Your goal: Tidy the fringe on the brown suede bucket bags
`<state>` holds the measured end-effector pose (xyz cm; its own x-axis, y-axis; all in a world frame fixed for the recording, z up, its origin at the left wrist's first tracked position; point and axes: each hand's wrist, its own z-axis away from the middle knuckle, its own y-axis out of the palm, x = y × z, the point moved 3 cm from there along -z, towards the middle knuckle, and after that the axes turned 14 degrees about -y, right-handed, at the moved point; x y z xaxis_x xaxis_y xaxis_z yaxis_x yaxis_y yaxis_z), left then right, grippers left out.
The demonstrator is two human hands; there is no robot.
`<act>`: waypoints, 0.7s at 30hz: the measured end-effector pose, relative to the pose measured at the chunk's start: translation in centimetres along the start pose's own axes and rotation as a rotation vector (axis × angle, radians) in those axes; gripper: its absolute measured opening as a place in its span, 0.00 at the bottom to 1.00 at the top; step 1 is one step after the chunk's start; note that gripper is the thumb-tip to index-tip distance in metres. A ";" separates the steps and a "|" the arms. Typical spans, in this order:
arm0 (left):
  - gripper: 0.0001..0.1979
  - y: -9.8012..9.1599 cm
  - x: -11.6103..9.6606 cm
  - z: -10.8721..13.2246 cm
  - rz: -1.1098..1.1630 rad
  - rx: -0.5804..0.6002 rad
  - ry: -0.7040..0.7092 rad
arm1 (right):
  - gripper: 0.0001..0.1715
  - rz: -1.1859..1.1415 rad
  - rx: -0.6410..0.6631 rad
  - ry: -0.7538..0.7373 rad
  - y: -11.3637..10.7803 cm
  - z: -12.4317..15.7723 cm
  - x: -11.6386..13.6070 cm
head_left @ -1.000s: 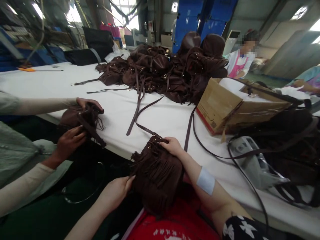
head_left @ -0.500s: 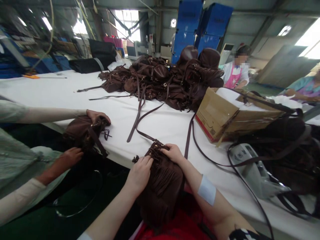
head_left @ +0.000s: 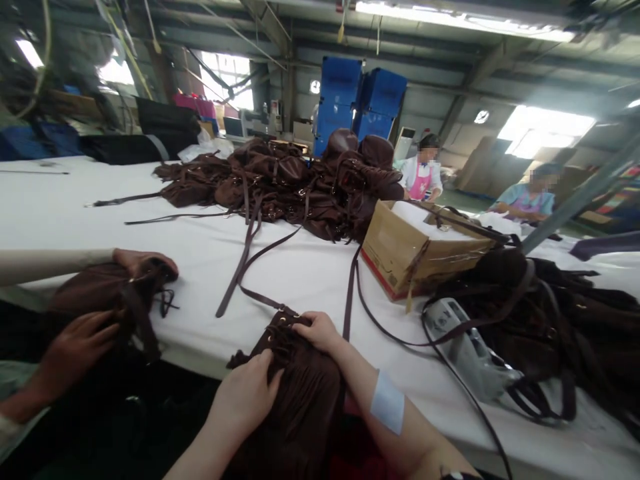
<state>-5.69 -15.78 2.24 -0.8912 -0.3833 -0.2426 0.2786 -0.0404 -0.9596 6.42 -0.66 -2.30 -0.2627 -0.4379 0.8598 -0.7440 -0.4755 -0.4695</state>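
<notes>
A dark brown fringed bag (head_left: pixel 305 393) rests at the table's front edge, its top with metal eyelets facing away from me. My left hand (head_left: pixel 247 390) is closed on the drawstring side near the bag's mouth, fingertips curled out of sight. My right hand (head_left: pixel 320 331) grips the upper right rim, thumb on the outside. From the bag's top a long strap (head_left: pixel 263 297) runs out over the white cloth. Another strap (head_left: pixel 350 300) lies just beyond my right hand.
At left a co-worker's hands (head_left: pixel 83 347) hold another brown bag (head_left: pixel 90 290). A large heap of brown bags (head_left: pixel 285 177) lies at the back. On the right are a cardboard box (head_left: pixel 400 260), a grey device (head_left: pixel 467 347) and dark bags (head_left: pixel 560 327). Two people sit farther off.
My view has turned right and tilted up, so things sit farther left and lower. My left hand has shifted along the bag's mouth; my right keeps its grip.
</notes>
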 end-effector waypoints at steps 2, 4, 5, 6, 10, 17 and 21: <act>0.11 -0.1 0.6 0.3 0.044 -0.015 -0.077 | 0.11 -0.001 0.003 -0.019 -0.1 0.1 0.3; 0.09 0.0 1.4 0.9 0.130 -0.012 -0.129 | 0.11 -0.004 0.007 -0.033 -0.1 0.1 0.4; 0.08 0.2 1.9 1.3 0.195 -0.001 -0.140 | 0.12 -0.015 0.009 -0.035 -0.1 0.2 0.3; 0.08 0.3 2.5 1.9 0.272 0.012 -0.141 | 0.12 -0.028 0.013 -0.034 0.0 0.2 0.3; 0.13 1.6 5.7 5.2 0.520 0.077 -0.137 | 0.14 -0.030 0.025 -0.027 0.0 0.3 0.1; 0.14 2.3 9.9 8.1 0.440 0.029 -0.199 | 0.14 0.039 0.021 -0.034 -0.2 0.4 0.4; 0.12 0.6 6.5 5.8 0.456 -0.215 0.045 | 0.14 -0.020 0.017 -0.032 -0.1 0.4 0.0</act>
<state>-9.29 -23.63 0.86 -0.7117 -0.2773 -0.6454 0.5673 0.3148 -0.7609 6.71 -0.91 -2.37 -0.2280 -0.4527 0.8620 -0.7380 -0.4972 -0.4563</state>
